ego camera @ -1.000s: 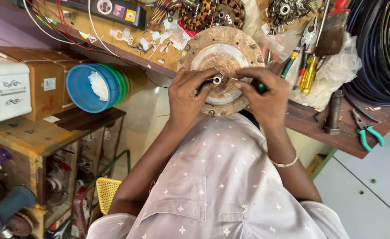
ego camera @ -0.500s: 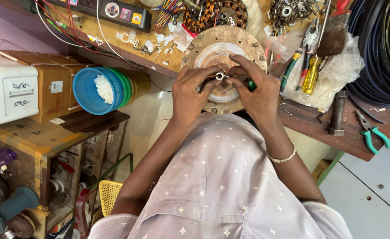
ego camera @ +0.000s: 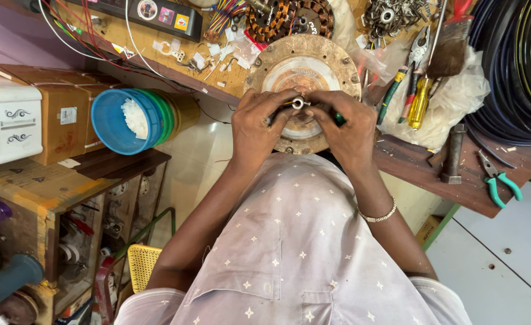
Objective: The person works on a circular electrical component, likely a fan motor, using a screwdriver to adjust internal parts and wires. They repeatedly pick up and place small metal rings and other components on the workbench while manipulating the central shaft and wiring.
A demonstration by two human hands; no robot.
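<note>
Head view: round metal motor cover (ego camera: 304, 66) lying flat at edge of wooden workbench (ego camera: 410, 174), directly ahead of torso.

Handling, as judged: cast metal, rigid, probably heavy for its width; surface rusty and dusty, so not slippery. Best grasped at outer rim with both hands; central shaft too thin to lift by.

Appearance: disc with brown, corroded flange, bolt holes around rim, paler raised centre ring, short bright shaft (ego camera: 298, 103) at hub.

Left hand (ego camera: 259, 123): fingers curled closed around dark tool handle, tip at shaft. Right hand (ego camera: 347, 129): fingers bent, pinching at shaft; green-handled tool (ego camera: 339, 119) partly hidden beneath. Exact grip on shaft: cannot tell.

Nearby: screwdrivers (ego camera: 419, 99), green pliers (ego camera: 500, 180), stacked blue bowls (ego camera: 130, 120).
</note>
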